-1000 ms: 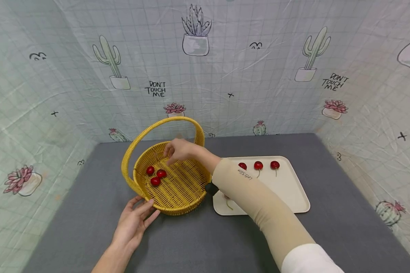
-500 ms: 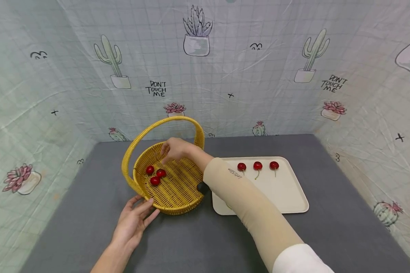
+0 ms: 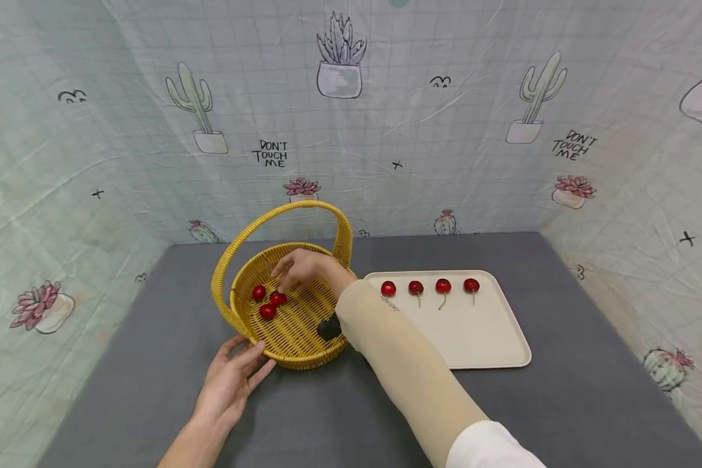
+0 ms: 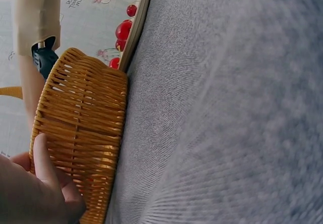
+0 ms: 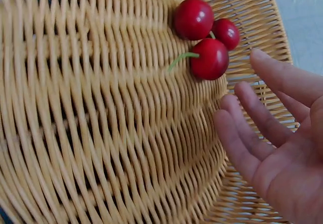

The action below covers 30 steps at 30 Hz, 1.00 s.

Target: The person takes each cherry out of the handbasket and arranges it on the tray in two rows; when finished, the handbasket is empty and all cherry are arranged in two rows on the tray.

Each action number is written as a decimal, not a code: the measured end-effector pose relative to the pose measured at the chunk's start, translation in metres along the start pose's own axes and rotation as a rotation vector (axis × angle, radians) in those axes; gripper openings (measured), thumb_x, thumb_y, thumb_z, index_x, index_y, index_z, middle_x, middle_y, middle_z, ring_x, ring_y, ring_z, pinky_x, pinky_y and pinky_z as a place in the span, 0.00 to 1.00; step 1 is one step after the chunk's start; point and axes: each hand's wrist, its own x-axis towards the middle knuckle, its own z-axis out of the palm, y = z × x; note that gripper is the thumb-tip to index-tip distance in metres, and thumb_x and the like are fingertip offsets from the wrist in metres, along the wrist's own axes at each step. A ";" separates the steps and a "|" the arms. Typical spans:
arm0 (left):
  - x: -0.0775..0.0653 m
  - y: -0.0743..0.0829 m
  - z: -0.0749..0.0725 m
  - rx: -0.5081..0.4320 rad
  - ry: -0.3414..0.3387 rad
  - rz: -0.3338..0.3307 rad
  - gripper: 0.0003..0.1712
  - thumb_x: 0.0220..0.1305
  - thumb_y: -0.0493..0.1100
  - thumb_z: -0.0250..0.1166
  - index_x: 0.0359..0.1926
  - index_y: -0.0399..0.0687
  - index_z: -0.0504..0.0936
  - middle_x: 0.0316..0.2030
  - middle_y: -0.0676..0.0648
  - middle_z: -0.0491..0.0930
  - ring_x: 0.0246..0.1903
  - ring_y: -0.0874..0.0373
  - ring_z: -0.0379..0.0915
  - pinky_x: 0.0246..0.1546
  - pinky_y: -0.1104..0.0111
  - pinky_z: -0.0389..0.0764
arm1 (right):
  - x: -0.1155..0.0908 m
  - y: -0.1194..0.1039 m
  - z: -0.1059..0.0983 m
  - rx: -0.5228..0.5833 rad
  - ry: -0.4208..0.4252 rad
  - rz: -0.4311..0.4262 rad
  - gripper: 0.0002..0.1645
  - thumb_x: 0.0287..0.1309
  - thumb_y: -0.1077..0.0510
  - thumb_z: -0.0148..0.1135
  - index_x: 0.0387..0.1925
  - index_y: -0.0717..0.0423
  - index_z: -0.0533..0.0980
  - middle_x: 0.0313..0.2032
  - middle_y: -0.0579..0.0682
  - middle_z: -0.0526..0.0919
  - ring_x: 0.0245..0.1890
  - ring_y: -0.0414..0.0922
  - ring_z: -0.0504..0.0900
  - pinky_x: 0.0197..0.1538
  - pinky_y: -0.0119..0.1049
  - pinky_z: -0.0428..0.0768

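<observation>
A yellow wicker basket [image 3: 304,354] with a tall arched handle [image 3: 269,213] stands left of centre. Inside, near its left wall, three red cherries [image 3: 268,311] lie close together. My left hand [image 3: 228,383] holds the basket's front left rim; in the left wrist view, one finger [image 4: 44,158] lies along the outer wall and others wrap the edge. My right hand [image 3: 301,268] reaches down into the basket beside the cherries. The right wrist view shows it empty, fingers loosely bent and apart, just off a cherry with a green stem [image 5: 209,58].
Right of the basket, a cream tray [image 3: 485,331] carries several stemmed cherries [image 3: 442,286] in a row along its far side. My sleeved right forearm [image 3: 409,370] crosses over the tray's near left corner. A patterned cloth backdrop [image 3: 398,130] encloses the grey table [image 3: 152,364].
My right hand has dipped lower and nearer to the cherries in the basket. The forearm has swung left, baring more of the tray and its leftmost back-row cherry. My left hand keeps its place.
</observation>
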 end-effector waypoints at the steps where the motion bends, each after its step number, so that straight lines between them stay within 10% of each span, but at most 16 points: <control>1: 0.000 0.000 0.000 -0.001 0.003 -0.001 0.34 0.76 0.37 0.62 0.69 0.51 0.49 0.55 0.47 0.65 0.52 0.57 0.76 0.59 0.63 0.81 | 0.001 0.002 0.001 0.024 -0.012 0.002 0.26 0.65 0.69 0.68 0.63 0.62 0.77 0.48 0.53 0.81 0.46 0.49 0.82 0.61 0.54 0.80; 10: 0.000 0.000 0.000 -0.014 0.001 0.008 0.32 0.78 0.36 0.59 0.69 0.50 0.48 0.57 0.45 0.65 0.52 0.58 0.76 0.59 0.62 0.81 | 0.006 0.011 0.012 0.078 -0.021 0.034 0.26 0.63 0.71 0.68 0.63 0.61 0.77 0.56 0.60 0.79 0.46 0.49 0.82 0.60 0.54 0.80; 30: 0.000 0.000 -0.001 -0.016 -0.013 0.000 0.32 0.78 0.35 0.57 0.70 0.50 0.48 0.57 0.45 0.64 0.53 0.57 0.75 0.59 0.62 0.81 | 0.008 0.018 0.022 0.075 0.059 0.018 0.17 0.63 0.70 0.70 0.53 0.61 0.83 0.41 0.50 0.84 0.47 0.50 0.84 0.57 0.50 0.84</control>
